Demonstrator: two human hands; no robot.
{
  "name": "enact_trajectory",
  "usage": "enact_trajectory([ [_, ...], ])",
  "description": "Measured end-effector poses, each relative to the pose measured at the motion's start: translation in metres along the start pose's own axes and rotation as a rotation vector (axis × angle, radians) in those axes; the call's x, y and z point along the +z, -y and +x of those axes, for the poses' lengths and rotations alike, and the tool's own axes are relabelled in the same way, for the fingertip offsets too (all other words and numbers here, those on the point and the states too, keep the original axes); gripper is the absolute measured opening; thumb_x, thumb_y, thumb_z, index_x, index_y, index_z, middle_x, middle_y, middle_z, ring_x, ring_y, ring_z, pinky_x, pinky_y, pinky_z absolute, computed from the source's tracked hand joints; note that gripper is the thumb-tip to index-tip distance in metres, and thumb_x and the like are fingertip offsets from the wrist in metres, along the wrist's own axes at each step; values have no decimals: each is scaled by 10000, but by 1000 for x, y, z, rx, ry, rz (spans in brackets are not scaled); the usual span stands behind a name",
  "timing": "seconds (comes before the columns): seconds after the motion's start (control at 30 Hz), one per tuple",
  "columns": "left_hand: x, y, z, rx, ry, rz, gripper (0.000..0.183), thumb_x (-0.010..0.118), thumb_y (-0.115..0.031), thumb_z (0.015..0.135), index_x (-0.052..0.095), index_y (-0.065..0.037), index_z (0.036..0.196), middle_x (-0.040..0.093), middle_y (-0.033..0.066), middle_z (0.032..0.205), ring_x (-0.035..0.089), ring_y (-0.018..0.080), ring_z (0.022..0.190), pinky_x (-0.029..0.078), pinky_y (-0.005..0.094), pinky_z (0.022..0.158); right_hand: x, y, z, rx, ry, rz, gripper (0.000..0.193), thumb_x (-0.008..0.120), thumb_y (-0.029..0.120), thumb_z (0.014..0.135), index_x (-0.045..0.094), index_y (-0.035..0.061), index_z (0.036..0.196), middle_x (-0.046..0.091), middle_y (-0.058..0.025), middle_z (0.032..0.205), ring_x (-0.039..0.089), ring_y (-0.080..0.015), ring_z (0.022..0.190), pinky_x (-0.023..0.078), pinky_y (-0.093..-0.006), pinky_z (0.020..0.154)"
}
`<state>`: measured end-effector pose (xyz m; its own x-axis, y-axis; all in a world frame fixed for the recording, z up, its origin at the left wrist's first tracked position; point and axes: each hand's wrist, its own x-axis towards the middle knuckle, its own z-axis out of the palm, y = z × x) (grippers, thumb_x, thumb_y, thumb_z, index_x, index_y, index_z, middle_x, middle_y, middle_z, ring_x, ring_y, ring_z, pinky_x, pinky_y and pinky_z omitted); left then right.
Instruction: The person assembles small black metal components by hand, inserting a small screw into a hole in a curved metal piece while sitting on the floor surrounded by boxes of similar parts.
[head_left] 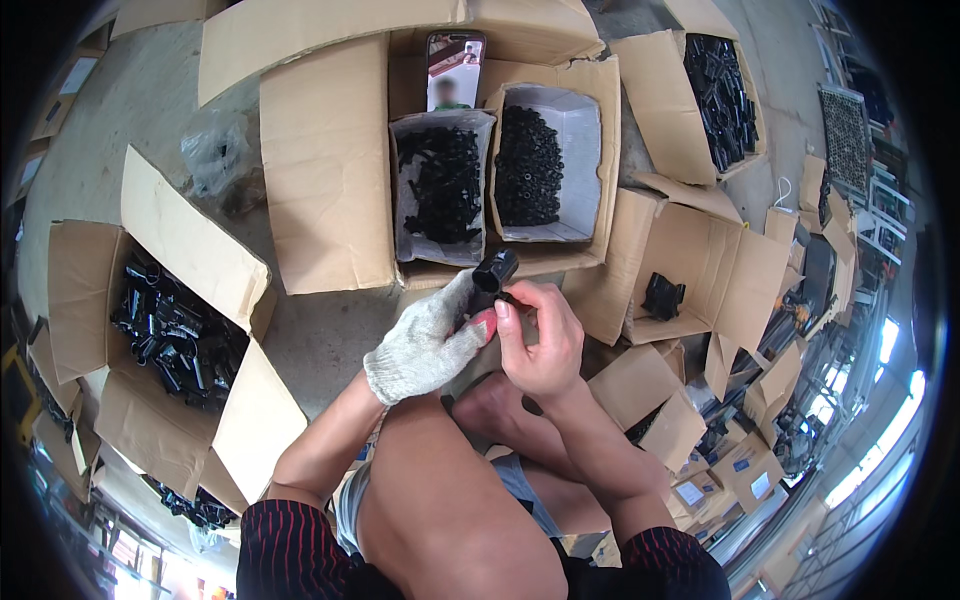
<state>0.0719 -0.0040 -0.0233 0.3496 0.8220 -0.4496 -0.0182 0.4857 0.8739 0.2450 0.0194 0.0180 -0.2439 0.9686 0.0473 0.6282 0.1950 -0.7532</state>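
Note:
My left hand (430,338), in a pale knitted glove with a red thumb tip, is closed around a black tubular part (494,272) with a round open end. My bare right hand (541,335) meets it from the other side, thumb and forefinger pinched at the tube's lower edge. What those fingertips hold, if anything, is too small to make out. Just beyond my hands stand two grey-lined bins. The left bin (487,160) holds small dark pieces (440,180); the right bin (580,215) holds small black ring-like pieces (530,165).
A phone (455,70) leans behind the bins, inside a large cardboard box (330,170). At left, an open carton (85,290) is full of black tubular parts (180,330). Another carton (700,250) at right holds a few dark pieces. Further right, black parts (718,100) fill a box.

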Motion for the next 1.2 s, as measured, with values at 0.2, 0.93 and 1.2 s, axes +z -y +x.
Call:
enact_trajectory([
  [0.2,8,12,4,267,-170,369,537,661,-256,964,476,83,1338,666,245,779,663,431,714,521,496,632,-8,2,7,86,157,-57,133,678,74,953,628,-5,1047,665,-164,919,646,-341,764,521,-421,687],
  [0.93,6,-1,-26,-48,-355,-111,366,585,-281,1033,557,-48,1315,609,72,774,584,201,603,461,327,536,-41,-42,-7,350,72,-37,180,610,225,1009,673,60,1038,685,-171,835,689,-370,769,544,-441,692],
  [1.2,-69,-13,-159,285,-1263,-456,734,476,-671,1006,551,-44,1380,678,33,903,572,103,695,424,211,557,-176,-272,-95,774,-245,-685,227,703,226,949,662,13,1013,718,-151,861,703,-328,820,544,-443,777],
])
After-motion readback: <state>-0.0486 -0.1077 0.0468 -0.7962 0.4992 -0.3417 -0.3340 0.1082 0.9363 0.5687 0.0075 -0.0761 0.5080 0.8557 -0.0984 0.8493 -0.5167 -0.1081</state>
